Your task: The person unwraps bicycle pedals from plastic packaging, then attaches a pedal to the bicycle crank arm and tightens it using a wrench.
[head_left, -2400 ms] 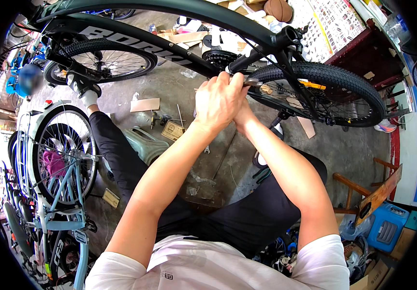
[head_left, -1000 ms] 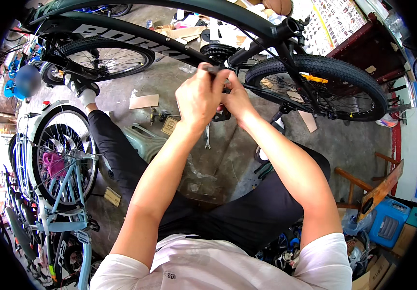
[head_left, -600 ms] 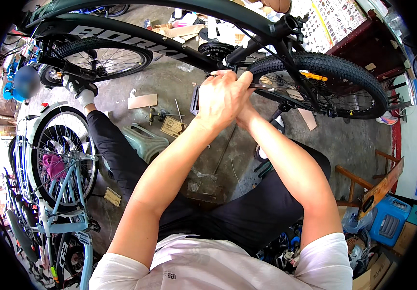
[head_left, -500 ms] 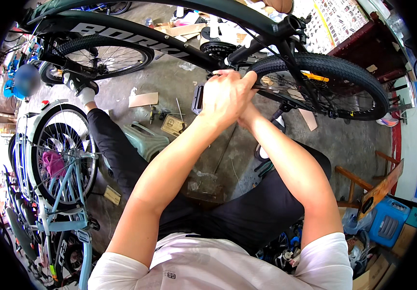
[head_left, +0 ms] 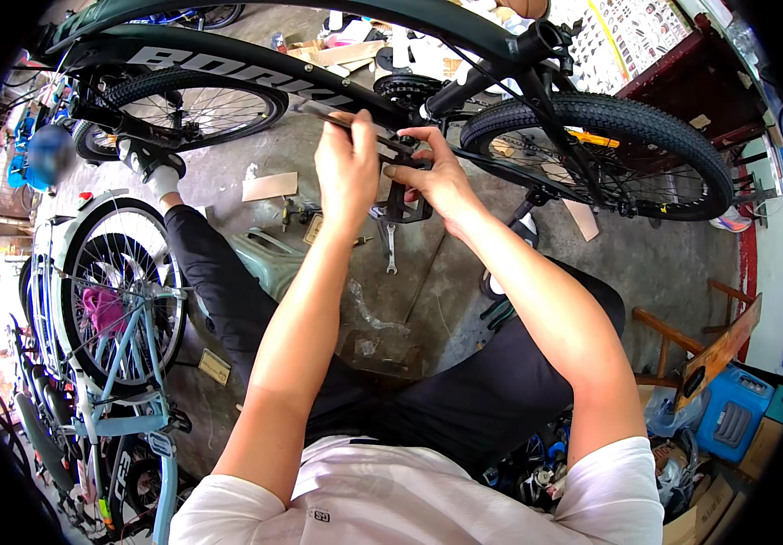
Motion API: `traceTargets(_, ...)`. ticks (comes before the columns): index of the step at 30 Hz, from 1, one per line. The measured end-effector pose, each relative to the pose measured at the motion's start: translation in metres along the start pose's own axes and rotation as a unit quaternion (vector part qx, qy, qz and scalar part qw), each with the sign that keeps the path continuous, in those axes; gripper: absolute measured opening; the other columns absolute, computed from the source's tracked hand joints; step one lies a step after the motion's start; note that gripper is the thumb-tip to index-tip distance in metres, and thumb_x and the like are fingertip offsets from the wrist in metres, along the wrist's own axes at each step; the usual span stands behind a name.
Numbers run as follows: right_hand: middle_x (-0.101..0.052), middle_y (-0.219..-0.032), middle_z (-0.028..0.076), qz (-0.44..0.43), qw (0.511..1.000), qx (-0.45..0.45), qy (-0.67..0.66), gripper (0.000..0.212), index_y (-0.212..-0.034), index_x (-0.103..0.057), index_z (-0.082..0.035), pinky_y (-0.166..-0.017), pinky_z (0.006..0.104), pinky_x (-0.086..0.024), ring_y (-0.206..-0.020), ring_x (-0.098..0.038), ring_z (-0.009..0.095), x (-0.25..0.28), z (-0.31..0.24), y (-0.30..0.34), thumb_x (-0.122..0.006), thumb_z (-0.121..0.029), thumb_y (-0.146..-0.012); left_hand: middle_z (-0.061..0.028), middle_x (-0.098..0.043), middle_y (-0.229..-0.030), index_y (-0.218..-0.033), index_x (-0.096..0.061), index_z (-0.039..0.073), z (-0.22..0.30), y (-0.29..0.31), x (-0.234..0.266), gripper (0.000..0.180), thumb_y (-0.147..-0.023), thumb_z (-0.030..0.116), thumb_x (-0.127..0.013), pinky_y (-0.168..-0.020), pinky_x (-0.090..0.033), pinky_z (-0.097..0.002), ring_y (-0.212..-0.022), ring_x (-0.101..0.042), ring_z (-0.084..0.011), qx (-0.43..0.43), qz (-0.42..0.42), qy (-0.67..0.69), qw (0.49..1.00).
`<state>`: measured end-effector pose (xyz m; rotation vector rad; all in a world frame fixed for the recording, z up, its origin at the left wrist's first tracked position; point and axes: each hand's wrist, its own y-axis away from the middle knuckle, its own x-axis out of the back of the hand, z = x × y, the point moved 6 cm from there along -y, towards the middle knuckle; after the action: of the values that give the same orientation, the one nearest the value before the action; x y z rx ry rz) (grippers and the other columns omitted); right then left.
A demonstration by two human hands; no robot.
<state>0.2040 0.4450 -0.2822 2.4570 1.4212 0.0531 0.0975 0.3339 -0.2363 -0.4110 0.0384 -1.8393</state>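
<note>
A black bicycle frame (head_left: 228, 68) spans the far side, with its chainring (head_left: 409, 91) near the middle. My left hand (head_left: 348, 173) is closed around a long dark metal bar (head_left: 319, 114), which looks like a wrench handle and slants from upper left toward the pedal. The black pedal (head_left: 407, 209) hangs below the chainring. My right hand (head_left: 443, 180) grips the pedal's upper end, thumb and index finger on either side where the bar's end meets it. The exact joint is partly hidden by my fingers. A silver spanner (head_left: 391, 250) lies on the floor just beyond the pedal.
A knobbed wheel (head_left: 691, 154) of this bicycle stands at right. To the left is a light-blue bicycle (head_left: 142, 345). A green plastic stool (head_left: 264, 259) sits by my left leg. At lower right are a wooden stool (head_left: 668, 331) and a blue case (head_left: 732, 413).
My hands, overlapped at the pedal area before, have separated. The left hand has moved left and now shows the bar. The pedal has shifted right, and the silver spanner has come into view.
</note>
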Motion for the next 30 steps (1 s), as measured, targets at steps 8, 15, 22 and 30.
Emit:
traceTargets(8, -0.060, -0.104, 0.004, -0.017, 1.000, 0.009, -0.009, 0.058, -0.134, -0.055, -0.017, -0.063, 0.0267, -0.050, -0.082, -0.062, 0.011, 0.002, 0.007, -0.002, -0.085, -0.015, -0.084, 0.0030, -0.055, -0.074, -0.101, -0.062, 0.005, -0.074, 0.005, -0.004, 0.029, -0.106, 0.034, -0.060, -0.057, -0.040, -0.0243, -0.062, -0.047, -0.0065, 0.252, -0.032, 0.240, 0.937)
traceTargets(15, -0.059, -0.104, 0.005, -0.015, 1.000, 0.001, 0.008, 0.057, -0.133, -0.055, -0.017, -0.063, 0.0267, -0.050, -0.079, -0.062, 0.011, 0.001, 0.002, -0.002, -0.084, -0.012, -0.085, 0.0011, -0.057, -0.073, -0.106, -0.062, 0.003, -0.039, 0.010, 0.006, 0.037, -0.107, 0.040, -0.059, -0.053, -0.036, -0.0216, -0.059, -0.047, -0.0050, 0.211, -0.055, 0.230, 0.948)
traceTargets(22, -0.057, -0.102, 0.006, 0.001, 1.000, 0.003, 0.019, 0.058, -0.129, -0.056, -0.016, -0.058, 0.0270, -0.050, -0.073, -0.061, 0.012, 0.004, 0.004, -0.005, -0.085, -0.009, -0.080, -0.0111, -0.069, -0.073, -0.107, -0.064, 0.002, 0.027, 0.020, 0.006, 0.029, -0.105, 0.031, -0.062, -0.059, -0.051, -0.0340, -0.063, -0.067, -0.0198, 0.002, -0.070, 0.008, 0.998)
traceTargets(30, -0.059, -0.111, 0.003, -0.042, 0.993, 0.108, -0.024, 0.035, -0.125, -0.056, -0.014, -0.079, 0.0282, -0.053, -0.097, -0.059, 0.011, 0.002, 0.001, -0.009, -0.068, -0.007, -0.093, -0.0075, -0.070, -0.081, -0.093, -0.067, 0.010, 0.075, 0.048, -0.021, 0.019, -0.086, 0.024, -0.077, -0.060, -0.054, -0.0396, -0.066, -0.070, -0.0287, -0.285, -0.062, -0.252, 0.923)
